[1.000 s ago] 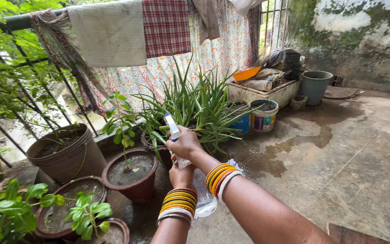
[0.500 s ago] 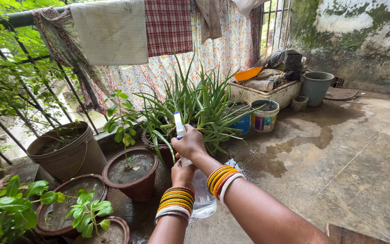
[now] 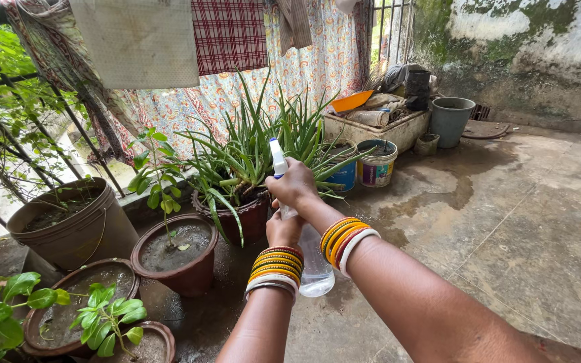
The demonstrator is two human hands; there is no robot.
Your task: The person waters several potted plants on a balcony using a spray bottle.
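Both hands (image 3: pixel 289 208) grip a clear spray bottle (image 3: pixel 312 263) before potted aloe (image 3: pixel 253 151).

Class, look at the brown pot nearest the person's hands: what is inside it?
Inside the brown pot lies dark wet soil with one thin leafy seedling rising from it. Roots and the pot's depth are hidden beneath the soil.

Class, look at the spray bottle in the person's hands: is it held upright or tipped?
Roughly upright, leaning slightly. The spray bottle has its white nozzle on top and clear base below; the right hand grips the head, the left hand the body.
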